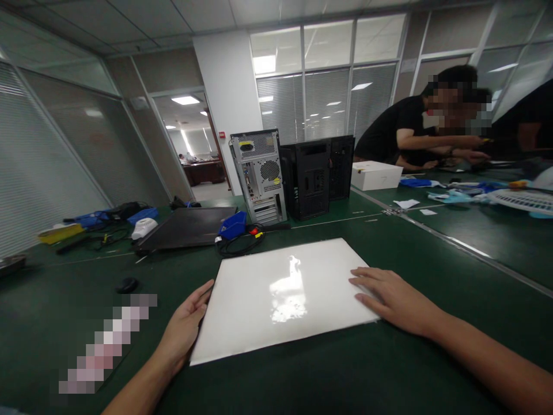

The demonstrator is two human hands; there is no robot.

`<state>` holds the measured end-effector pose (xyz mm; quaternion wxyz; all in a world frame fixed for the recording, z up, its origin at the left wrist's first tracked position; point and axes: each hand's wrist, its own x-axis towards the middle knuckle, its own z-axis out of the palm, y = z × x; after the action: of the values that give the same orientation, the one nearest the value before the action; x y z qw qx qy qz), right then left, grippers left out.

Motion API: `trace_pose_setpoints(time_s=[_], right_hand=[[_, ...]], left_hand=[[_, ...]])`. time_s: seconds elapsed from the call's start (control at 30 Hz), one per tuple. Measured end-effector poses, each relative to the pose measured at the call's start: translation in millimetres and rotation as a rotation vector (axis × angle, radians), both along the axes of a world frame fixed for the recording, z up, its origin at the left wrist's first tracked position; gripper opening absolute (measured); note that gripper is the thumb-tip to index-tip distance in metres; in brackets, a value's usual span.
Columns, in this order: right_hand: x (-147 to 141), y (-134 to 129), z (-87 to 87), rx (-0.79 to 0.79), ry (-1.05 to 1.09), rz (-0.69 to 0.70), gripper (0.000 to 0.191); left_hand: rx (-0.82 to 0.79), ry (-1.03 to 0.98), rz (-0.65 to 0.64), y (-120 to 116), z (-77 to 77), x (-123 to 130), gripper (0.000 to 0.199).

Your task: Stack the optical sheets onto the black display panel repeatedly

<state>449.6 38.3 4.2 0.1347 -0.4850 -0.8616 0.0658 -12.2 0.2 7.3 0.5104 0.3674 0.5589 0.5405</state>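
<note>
A glossy white rectangular panel point(250, 300) with a thin dark edge lies before me on the green table, reflecting bright light near its middle. My left hand point(184, 323) is at the panel's left edge, with the fingers along the side and the thumb bent in against it; the fingertips are partly hidden. Across from it, my right hand point(389, 297) rests over the right edge. Its fingers are apart and stretched out on the white surface.
Behind the panel stand a silver computer case point(261, 178) and black computer cases point(309, 181). A blue object with black cable point(233, 227) lies near a dark flat screen point(185, 229). A black mouse point(127, 285) sits left. People point(401, 129) lean over the table beyond a white box point(375, 175).
</note>
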Motion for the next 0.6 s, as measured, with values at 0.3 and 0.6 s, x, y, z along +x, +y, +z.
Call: trace_pose_setpoints(time_s=[0.3, 0.6], right_hand=[[-3, -2, 0.1, 0.014, -0.027, -0.027, 0.052], [-27, -24, 21.5, 0.226, -0.022, 0.381, 0.043]], left_hand=[[-0.034, -0.036, 0.023, -2, 6.9, 2, 0.055], [-0.005, -0.119, 0.008, -3, 5.6, -2, 0.067]])
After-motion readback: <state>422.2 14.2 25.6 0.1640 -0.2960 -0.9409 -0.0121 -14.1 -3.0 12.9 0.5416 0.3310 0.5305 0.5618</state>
